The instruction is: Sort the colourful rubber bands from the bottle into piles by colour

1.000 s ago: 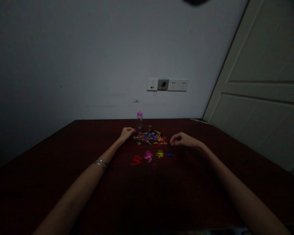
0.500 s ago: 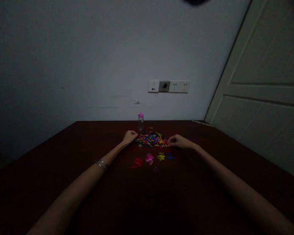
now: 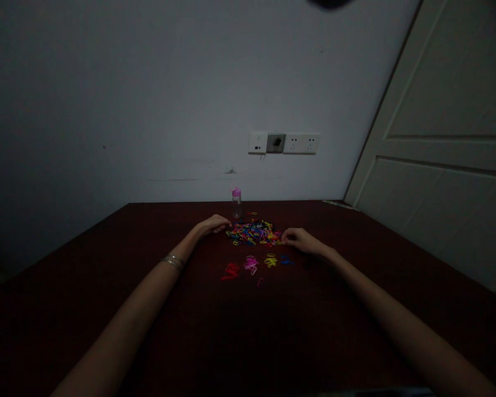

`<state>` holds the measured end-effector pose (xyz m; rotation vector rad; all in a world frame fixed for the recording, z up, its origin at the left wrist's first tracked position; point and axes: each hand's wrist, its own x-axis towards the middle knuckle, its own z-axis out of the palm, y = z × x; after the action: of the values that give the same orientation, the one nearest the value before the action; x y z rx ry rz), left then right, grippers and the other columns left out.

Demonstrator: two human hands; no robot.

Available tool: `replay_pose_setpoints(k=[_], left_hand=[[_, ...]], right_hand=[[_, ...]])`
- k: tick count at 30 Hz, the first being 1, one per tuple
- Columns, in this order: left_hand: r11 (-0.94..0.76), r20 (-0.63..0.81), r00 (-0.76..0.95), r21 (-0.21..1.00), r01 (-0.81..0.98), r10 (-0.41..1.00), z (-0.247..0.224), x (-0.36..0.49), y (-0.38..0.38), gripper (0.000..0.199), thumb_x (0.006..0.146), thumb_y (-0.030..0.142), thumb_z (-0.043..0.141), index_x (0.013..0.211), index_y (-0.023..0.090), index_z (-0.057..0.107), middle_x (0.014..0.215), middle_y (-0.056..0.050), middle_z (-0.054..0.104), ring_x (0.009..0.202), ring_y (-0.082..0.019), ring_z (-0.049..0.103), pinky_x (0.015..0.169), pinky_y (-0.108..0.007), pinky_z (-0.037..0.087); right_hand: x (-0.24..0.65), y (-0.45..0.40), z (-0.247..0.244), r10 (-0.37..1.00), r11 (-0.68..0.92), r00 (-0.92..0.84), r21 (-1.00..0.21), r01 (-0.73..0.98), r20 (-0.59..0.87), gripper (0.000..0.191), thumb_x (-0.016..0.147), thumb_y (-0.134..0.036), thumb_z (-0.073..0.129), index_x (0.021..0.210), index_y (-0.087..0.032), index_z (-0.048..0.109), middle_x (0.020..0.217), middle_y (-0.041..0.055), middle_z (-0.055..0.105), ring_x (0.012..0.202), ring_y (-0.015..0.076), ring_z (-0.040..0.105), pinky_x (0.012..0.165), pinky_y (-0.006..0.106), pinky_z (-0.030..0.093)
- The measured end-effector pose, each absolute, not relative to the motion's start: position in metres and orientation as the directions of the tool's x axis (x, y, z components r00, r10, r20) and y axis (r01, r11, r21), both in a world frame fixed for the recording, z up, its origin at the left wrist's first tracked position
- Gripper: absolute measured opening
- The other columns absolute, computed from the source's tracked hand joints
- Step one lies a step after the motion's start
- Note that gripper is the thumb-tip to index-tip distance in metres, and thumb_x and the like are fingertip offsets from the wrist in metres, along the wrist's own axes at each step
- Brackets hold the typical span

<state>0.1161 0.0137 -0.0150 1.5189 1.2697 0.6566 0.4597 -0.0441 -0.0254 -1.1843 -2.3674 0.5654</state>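
A loose pile of small multicoloured rubber bands (image 3: 254,233) lies on the dark red table (image 3: 182,331). My left hand (image 3: 215,224) rests at the pile's left edge, its fingers bent together; anything between them is too small to make out. At the right edge is my right hand (image 3: 298,240), thumb and fingers closed in a pinch, their contents hidden. Nearer me lie separate little groups: red bands (image 3: 231,271), pink bands (image 3: 251,263), yellow bands (image 3: 270,260) and blue bands (image 3: 286,260). One dark pink band (image 3: 260,282) lies alone in front.
Behind the pile stands a clear bottle (image 3: 237,208) with a pink cap, near the pale wall (image 3: 169,110). Sockets and a switch panel (image 3: 301,144) are set in the wall. A panelled door (image 3: 446,149) rises on the right. The light is dim.
My left hand has shifted slightly left and its fingers lie flatter against the pile's edge. My right hand stays almost where it was. The view has tipped a little.
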Motion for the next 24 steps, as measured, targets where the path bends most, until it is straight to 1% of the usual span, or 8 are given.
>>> replay_pose_setpoints(k=[4, 10, 13, 16, 19, 24], left_hand=[[0.087, -0.232, 0.324, 0.91, 0.404, 0.917, -0.01, 0.115, 0.012, 0.028, 0.059, 0.038, 0.064, 0.072, 0.013, 0.064, 0.041, 0.007, 0.032, 0.037, -0.004, 0.02, 0.037, -0.02, 0.01], [0.072, -0.223, 0.349, 0.915, 0.397, 0.91, -0.011, 0.114, 0.01, 0.026, 0.064, 0.036, 0.06, 0.075, 0.013, 0.064, 0.043, 0.007, 0.033, 0.037, -0.004, 0.02, 0.037, -0.02, 0.009], [0.008, -0.132, 0.331, 0.936, 0.351, 0.934, -0.015, 0.114, 0.008, 0.025, 0.066, 0.035, 0.058, 0.076, 0.013, 0.063, 0.043, 0.007, 0.034, 0.035, -0.004, 0.022, 0.037, -0.019, 0.01], [-0.053, -0.027, 0.25, 0.951, 0.305, 0.968, -0.018, 0.115, 0.004, 0.026, 0.069, 0.036, 0.055, 0.078, 0.013, 0.062, 0.042, 0.007, 0.033, 0.034, -0.004, 0.023, 0.037, -0.018, 0.013], [-0.067, 0.004, 0.194, 0.946, 0.317, 0.981, -0.02, 0.119, 0.0, 0.027, 0.069, 0.037, 0.054, 0.079, 0.012, 0.062, 0.042, 0.008, 0.033, 0.033, -0.004, 0.024, 0.036, -0.018, 0.014], [-0.116, 0.044, 0.189, 0.914, 0.388, 0.981, -0.017, 0.128, -0.001, 0.027, 0.069, 0.035, 0.054, 0.076, 0.011, 0.063, 0.04, 0.007, 0.035, 0.033, -0.004, 0.024, 0.036, -0.018, 0.015]], right_hand=[[0.46, -0.045, -0.029, 0.81, 0.569, -0.546, -0.513, 0.643, 0.214, 0.017, 0.076, -0.029, 0.052, 0.079, -0.016, 0.061, 0.083, 0.0053, 0.061, 0.077, 0.0165, 0.054, 0.071, 0.028, 0.041], [0.46, -0.044, -0.032, 0.812, 0.569, -0.544, -0.495, 0.656, 0.213, 0.016, 0.078, -0.028, 0.049, 0.08, -0.016, 0.059, 0.084, 0.006, 0.06, 0.077, 0.0167, 0.054, 0.071, 0.028, 0.041], [0.46, -0.044, -0.033, 0.797, 0.591, -0.557, -0.491, 0.64, 0.233, 0.017, 0.079, -0.03, 0.048, 0.079, -0.015, 0.058, 0.083, 0.0065, 0.059, 0.076, 0.0167, 0.053, 0.07, 0.028, 0.041], [0.461, -0.043, -0.033, 0.795, 0.589, -0.563, -0.505, 0.631, 0.225, 0.02, 0.079, -0.033, 0.047, 0.078, -0.015, 0.057, 0.082, 0.0066, 0.059, 0.075, 0.0169, 0.053, 0.071, 0.029, 0.041], [0.462, -0.042, -0.031, 0.793, 0.582, -0.571, -0.543, 0.605, 0.213, 0.023, 0.079, -0.036, 0.048, 0.079, -0.015, 0.057, 0.081, 0.0061, 0.058, 0.075, 0.0169, 0.053, 0.071, 0.03, 0.041], [0.454, -0.051, -0.015, 0.784, 0.551, -0.6, -0.626, 0.552, 0.161, 0.027, 0.077, -0.041, 0.05, 0.079, -0.015, 0.057, 0.077, 0.004, 0.058, 0.07, 0.0152, 0.051, 0.067, 0.028, 0.041]])
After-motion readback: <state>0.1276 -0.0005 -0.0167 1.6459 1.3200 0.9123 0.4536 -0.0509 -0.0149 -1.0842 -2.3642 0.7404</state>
